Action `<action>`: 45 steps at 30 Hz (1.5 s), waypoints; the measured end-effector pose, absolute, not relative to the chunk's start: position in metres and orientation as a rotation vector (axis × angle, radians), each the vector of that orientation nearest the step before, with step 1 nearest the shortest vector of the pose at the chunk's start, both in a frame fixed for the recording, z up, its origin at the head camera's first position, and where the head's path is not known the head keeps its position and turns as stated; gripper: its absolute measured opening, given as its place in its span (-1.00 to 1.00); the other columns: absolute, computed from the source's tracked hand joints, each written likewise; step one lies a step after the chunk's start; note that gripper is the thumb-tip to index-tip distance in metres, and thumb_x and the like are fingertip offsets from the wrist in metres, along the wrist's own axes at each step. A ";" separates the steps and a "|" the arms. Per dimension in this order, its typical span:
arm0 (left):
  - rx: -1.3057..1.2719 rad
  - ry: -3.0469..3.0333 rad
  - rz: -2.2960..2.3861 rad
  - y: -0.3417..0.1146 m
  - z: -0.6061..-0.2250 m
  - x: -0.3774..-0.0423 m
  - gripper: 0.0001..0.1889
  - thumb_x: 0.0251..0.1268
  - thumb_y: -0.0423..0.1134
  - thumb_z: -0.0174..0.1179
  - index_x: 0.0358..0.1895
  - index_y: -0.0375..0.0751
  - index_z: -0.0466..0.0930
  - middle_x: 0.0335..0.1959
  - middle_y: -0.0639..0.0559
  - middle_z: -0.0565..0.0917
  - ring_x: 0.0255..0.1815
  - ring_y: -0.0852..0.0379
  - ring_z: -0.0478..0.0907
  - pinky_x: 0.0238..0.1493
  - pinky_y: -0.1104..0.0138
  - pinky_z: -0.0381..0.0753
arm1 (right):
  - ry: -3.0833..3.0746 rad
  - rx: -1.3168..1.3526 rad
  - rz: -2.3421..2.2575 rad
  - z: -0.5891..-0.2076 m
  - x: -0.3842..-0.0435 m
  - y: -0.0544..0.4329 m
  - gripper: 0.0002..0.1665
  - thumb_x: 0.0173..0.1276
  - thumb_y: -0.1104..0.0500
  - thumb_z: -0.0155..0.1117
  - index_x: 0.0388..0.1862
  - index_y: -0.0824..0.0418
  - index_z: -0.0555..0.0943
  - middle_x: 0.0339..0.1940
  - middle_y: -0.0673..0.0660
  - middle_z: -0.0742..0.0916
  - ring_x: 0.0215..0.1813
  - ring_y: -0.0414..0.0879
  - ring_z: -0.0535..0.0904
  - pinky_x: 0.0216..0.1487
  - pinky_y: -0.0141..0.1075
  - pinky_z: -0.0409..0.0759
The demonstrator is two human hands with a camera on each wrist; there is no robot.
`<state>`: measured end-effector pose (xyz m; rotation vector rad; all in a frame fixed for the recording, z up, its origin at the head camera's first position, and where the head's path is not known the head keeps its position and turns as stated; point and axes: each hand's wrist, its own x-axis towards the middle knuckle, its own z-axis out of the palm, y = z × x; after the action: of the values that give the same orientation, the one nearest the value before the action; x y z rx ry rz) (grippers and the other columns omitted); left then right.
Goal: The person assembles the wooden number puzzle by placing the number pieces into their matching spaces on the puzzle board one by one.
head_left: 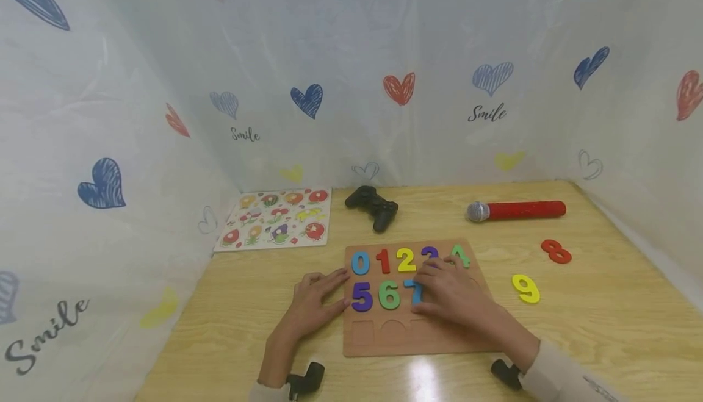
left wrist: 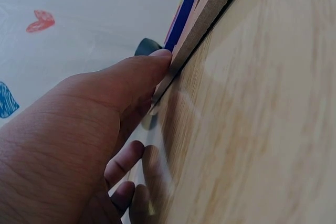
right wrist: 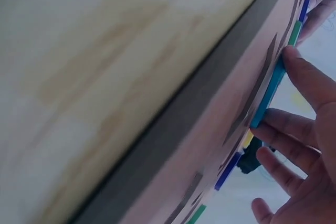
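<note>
A brown wooden number board lies on the table with raised numbers in it. My right hand is over its right half and holds the blue number 7, thumb at one end and fingertips at the other. Part of the purple 3 and the green 4 is hidden by that hand. My left hand touches the board's left edge with thumb and fingertips, close to the purple 5. The green 6 sits between the 5 and the 7.
A red 8 and a yellow 9 lie loose right of the board. Behind it are a black game controller, a red microphone and a fruit picture board. Heart-printed curtains surround the table.
</note>
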<state>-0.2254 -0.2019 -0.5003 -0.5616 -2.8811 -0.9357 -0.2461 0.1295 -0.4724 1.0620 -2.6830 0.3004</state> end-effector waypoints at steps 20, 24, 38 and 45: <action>-0.537 -2.907 -0.925 -0.203 -0.502 -0.228 -0.39 0.34 0.21 0.21 0.42 0.18 0.45 0.48 0.27 0.36 0.31 -0.04 0.22 0.26 -0.15 0.08 | -2.722 0.989 0.368 -0.466 -0.240 0.176 -0.57 0.26 -0.05 0.47 0.03 0.11 0.70 0.05 0.03 0.71 0.26 0.11 0.47 0.21 0.23 0.15; -0.539 -2.909 -0.914 -0.203 -0.502 -0.228 -0.39 0.34 0.20 0.21 0.42 0.18 0.46 0.48 0.26 0.36 0.34 -0.10 0.22 0.27 -0.16 0.08 | -2.721 0.964 0.343 -0.466 -0.240 0.193 -0.59 0.25 -0.01 0.48 0.01 0.14 0.70 0.03 0.03 0.72 0.25 0.12 0.48 0.19 0.21 0.16; -0.546 -2.898 -0.903 -0.202 -0.504 -0.227 -0.39 0.33 0.22 0.21 0.41 0.18 0.47 0.46 0.28 0.38 0.29 -0.06 0.26 0.25 -0.17 0.11 | -2.763 0.817 0.370 -0.468 -0.243 0.238 -0.56 0.18 0.00 0.53 0.00 0.15 0.70 0.02 0.07 0.72 0.24 0.15 0.46 0.16 0.25 0.13; -0.557 -2.891 -0.888 -0.202 -0.504 -0.227 -0.39 0.33 0.22 0.21 0.41 0.16 0.47 0.47 0.26 0.38 0.32 -0.12 0.26 0.24 -0.20 0.13 | -2.752 0.771 0.411 -0.466 -0.245 0.258 -0.55 0.18 0.01 0.53 -0.02 0.21 0.70 0.01 0.13 0.72 0.22 0.19 0.45 0.14 0.25 0.11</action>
<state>-0.2266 -0.2023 -0.5036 -0.5568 -2.8910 -0.8879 -0.2447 0.2580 -0.4659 0.7713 -2.7518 0.4110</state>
